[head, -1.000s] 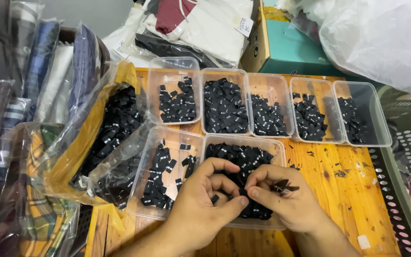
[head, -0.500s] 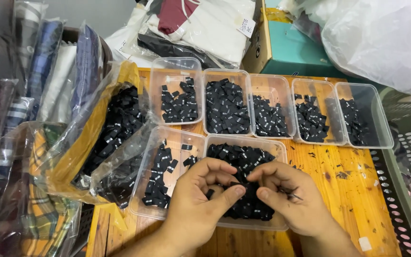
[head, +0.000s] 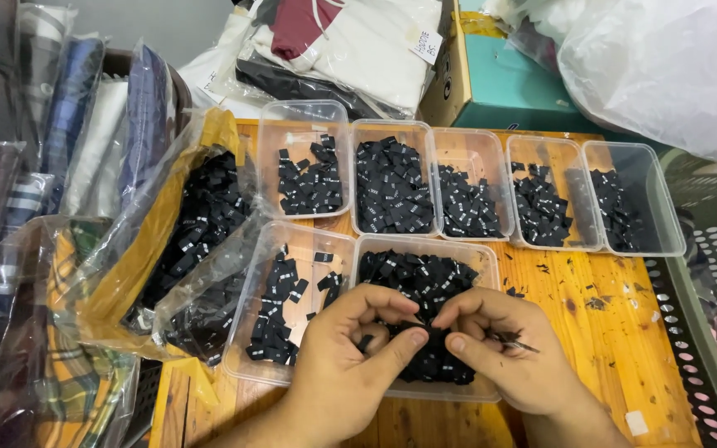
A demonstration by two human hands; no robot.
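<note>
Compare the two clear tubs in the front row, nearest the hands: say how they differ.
The front left tub is thinly filled, with black labels along one side and bare floor showing; the front right tub is heaped almost full. The left hand and right hand work over the front right tub, pinching labels; the front left tub lies beside them, untouched. Both are clear, rectangular, lidless, and hold small black labels.

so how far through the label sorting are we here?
Done: five back tubs and the near-left tub hold sorted black labels. In hand: left hand and right hand pinch labels over the near-right tub. Left: that tub's pile and the plastic bag of labels.
</note>
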